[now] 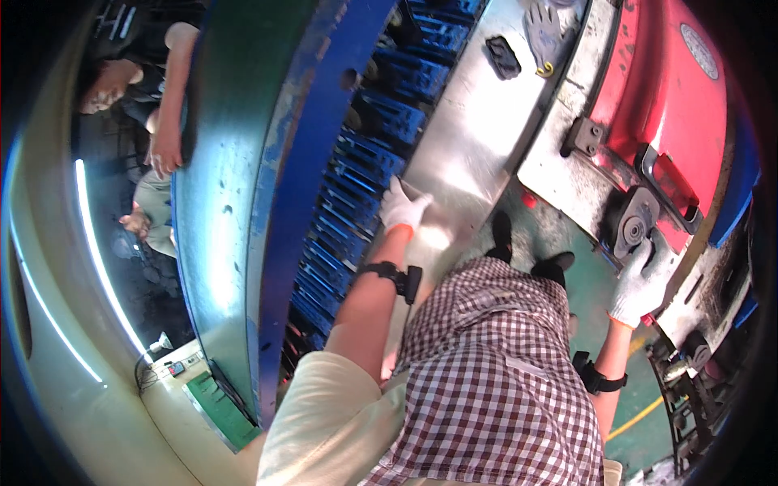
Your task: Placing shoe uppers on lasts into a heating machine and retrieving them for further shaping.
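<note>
checked apron beside silvery metal surface, green floor below

Silvery metal sheet — long, shiny; dark rounded part — ringed visible face, beside red cover.

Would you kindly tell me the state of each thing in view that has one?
Left hand: gloved, on the silver metal ledge; grip unclear.
Right hand: gloved, at the round dark fitting; grip unclear.
Grey glove: unworn, lying on the ledge.
Black bundle: crumpled.
Checked apron: worn, creased.
Wrist straps: fastened.
Strip light: lit.
</note>
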Demonstrator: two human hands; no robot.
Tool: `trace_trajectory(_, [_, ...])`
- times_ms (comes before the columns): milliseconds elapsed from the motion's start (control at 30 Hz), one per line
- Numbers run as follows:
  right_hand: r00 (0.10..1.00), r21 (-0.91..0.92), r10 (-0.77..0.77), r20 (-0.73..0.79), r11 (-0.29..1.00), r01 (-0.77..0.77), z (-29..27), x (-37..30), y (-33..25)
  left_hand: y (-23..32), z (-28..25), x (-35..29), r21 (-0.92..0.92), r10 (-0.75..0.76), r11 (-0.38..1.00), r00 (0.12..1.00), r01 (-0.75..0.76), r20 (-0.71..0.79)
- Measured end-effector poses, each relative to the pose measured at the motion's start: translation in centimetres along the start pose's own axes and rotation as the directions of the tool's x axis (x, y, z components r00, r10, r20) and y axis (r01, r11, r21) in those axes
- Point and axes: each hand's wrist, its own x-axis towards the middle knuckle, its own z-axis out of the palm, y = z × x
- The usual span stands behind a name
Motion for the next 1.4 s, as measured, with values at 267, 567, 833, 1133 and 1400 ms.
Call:
trace_trajectory(267, [0.999,0.055,-0.035,-0.006,0.998,0.035,0.1,0.3,0.4,8.8,-6.6,-6.7,-0.453,0.544,0.635,0.779,-0.625,-0.312])
trace_trajectory(567, [0.999,0.048,-0.041,-0.019,0.998,0.042,0.1,0.4,0.6,12.3,-30.0,-11.8,-0.465,-0.238,-0.161,0.492,-0.87,-0.838])
trace_trajectory(833, [1.0,0.025,-0.014,-0.022,1.0,0.015,0.3,0.3,-0.2,9.5,-12.3,-8.0,-0.069,0.655,0.755,0.744,-0.652,0.136])
trace_trajectory(1133, [0.999,0.015,-0.022,-0.04,1.0,0.023,0.1,0.6,-0.6,-4.4,1.7,-1.4,0.062,0.031,0.997,0.99,-0.04,0.135])
trace_trajectory(1400, [1.0,0.001,-0.004,-0.021,1.0,0.004,0.1,0.5,-0.2,-1.5,1.3,-0.8,0.447,-0.225,0.892,0.925,0.069,0.306])
